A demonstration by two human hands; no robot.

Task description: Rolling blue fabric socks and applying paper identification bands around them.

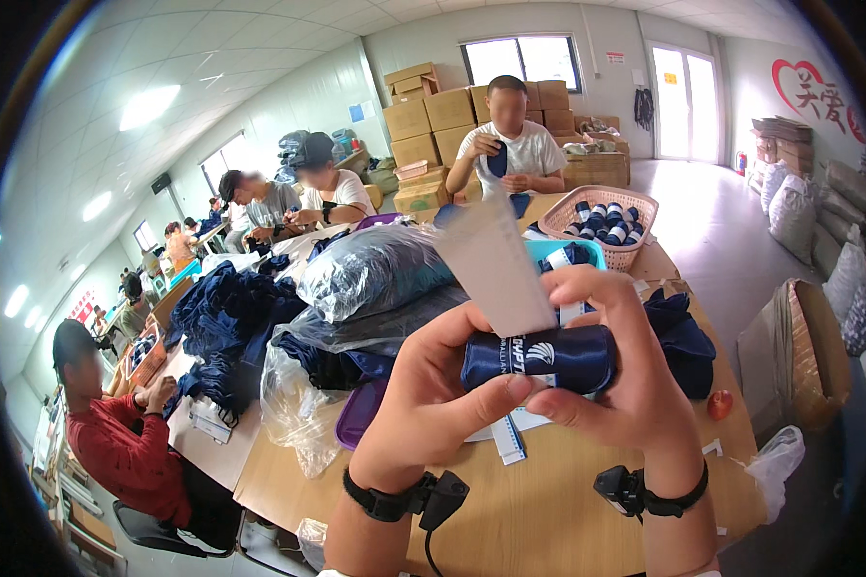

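Gripping a rolled navy cloth bundle (539,358) at centre frame, the left hand (433,399) closes on its left end and the right hand (625,370) on its right, thumbs underneath. A white paper band (496,262) rises from the roll, seemingly pinched by the right fingers. Below lies a wooden table (539,510); a pink basket (606,226) of rolls sits upper right, with seated workers along the room's left.

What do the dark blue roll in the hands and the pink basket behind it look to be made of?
Dark blue roll: apparently satin-like synthetic fabric, given its glossy sheen and soft creases. Both the left hand and the right hand grip it. Pink basket: probably moulded plastic, judging by its rigid openwork wall and even colour.
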